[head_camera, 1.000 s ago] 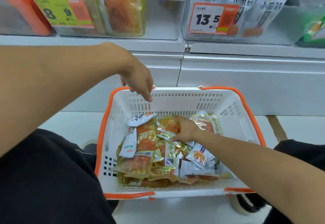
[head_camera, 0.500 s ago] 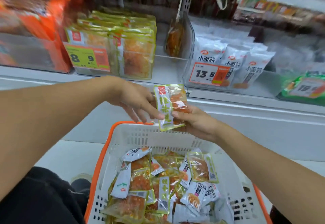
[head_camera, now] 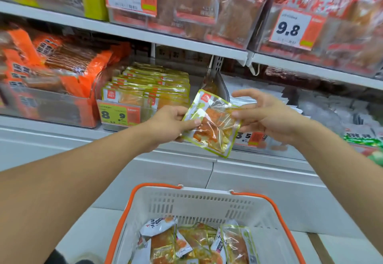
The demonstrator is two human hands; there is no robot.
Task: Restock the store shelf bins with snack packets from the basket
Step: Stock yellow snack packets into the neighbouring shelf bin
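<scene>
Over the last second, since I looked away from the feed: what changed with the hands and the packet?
The right hand lifted a yellow-edged snack packet from the basket up toward the shelf bins. The left hand came off the basket rim and now pinches its left edge; the right hand's fingers have loosened. The basket's other packets stayed put.

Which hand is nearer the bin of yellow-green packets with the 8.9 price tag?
Left. The left hand holds its packet just right of that clear bin of yellow-green packets; the right hand is farther right.
</scene>
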